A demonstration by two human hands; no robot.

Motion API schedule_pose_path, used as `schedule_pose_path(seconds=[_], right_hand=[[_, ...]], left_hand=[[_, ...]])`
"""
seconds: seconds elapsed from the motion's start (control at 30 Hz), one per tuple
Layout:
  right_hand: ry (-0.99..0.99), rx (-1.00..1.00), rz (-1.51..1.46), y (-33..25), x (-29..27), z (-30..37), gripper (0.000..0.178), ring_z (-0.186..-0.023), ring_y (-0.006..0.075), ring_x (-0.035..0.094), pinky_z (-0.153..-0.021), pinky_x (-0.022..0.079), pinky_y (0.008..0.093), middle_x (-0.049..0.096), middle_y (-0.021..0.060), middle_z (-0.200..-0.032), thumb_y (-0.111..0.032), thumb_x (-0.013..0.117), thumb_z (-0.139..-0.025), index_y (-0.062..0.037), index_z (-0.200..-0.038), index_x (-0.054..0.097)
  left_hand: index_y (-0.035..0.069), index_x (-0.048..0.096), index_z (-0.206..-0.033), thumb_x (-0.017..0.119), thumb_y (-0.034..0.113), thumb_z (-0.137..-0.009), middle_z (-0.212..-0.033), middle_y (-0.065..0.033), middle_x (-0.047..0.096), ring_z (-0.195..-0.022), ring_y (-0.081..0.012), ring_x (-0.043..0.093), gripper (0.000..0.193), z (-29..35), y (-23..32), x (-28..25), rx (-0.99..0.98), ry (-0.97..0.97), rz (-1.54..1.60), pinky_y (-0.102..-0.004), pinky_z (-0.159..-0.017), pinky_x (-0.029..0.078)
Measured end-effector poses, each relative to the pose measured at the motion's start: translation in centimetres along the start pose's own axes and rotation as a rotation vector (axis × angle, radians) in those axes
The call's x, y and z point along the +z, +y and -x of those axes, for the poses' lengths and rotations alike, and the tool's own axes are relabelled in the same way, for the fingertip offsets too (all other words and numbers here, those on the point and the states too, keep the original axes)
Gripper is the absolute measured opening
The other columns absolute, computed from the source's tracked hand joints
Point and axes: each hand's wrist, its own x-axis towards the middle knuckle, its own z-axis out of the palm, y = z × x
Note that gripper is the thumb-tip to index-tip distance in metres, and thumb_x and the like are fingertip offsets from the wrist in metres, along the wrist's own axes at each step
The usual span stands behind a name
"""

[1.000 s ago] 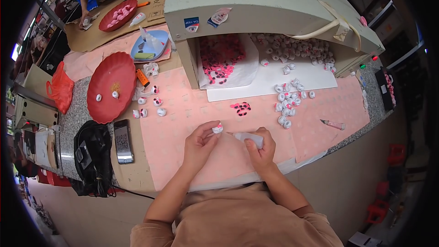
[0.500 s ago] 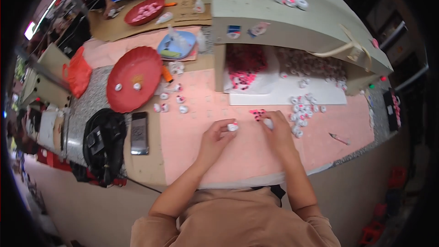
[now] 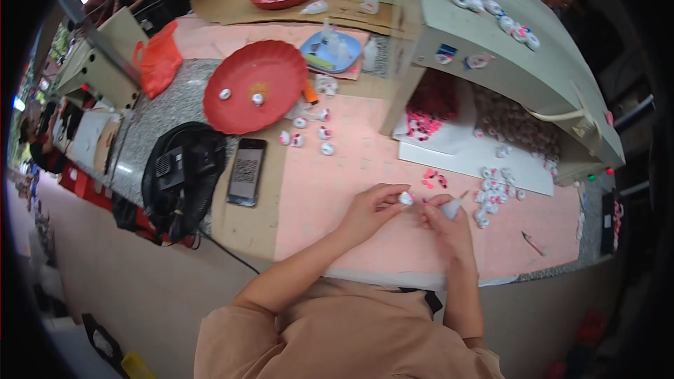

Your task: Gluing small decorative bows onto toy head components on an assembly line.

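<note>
While seen from the head: left hand (image 3: 372,209) pinches a small white bead (image 3: 406,198); right hand (image 3: 446,221) grips a white bottle (image 3: 453,206), both near the phone (image 3: 246,171) on the desk (image 3: 330,189). Risk: bead may slip from a light pinch.

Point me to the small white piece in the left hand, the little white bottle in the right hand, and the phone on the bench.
small white piece (image 3: 406,198), head view, on its rounded top at the left fingertips.
little white bottle (image 3: 453,206), head view, on its body above the right fingers.
phone (image 3: 246,171), head view, middle of its screen.
</note>
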Motion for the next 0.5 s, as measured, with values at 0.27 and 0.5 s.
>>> schedule_pose_path(seconds=[0.27, 0.5], right_hand=[[-0.059, 0.098, -0.11, 0.5, 0.8, 0.6, 0.006, -0.077, 0.0117, 0.059, -0.069, 0.048, 0.0256, 0.062, 0.0049, -0.085, -0.005, 0.061, -0.09, -0.0028, -0.096, 0.06], [-0.065, 0.095, -0.057, 0.8, 0.6, 0.6, 0.007, -0.077, 0.0124, 0.06, -0.069, 0.05, 0.0266, 0.062, 0.0052, -0.086, -0.005, 0.063, -0.089, -0.0029, -0.094, 0.058]], left_hand=[[0.004, 0.058, -0.125, 0.061, -0.005, -0.087, -0.116, -0.0089, 0.056, -0.104, -0.016, 0.06, 0.04, 0.1, 1.9, 0.4, -0.046, -0.092, -0.009, -0.027, -0.088, 0.052], [0.007, 0.061, -0.123, 0.061, -0.002, -0.087, -0.115, -0.0088, 0.058, -0.103, -0.0164, 0.061, 0.038, 0.3, 1.6, 0.7, 0.002, -0.086, -0.034, -0.0288, -0.085, 0.056]])
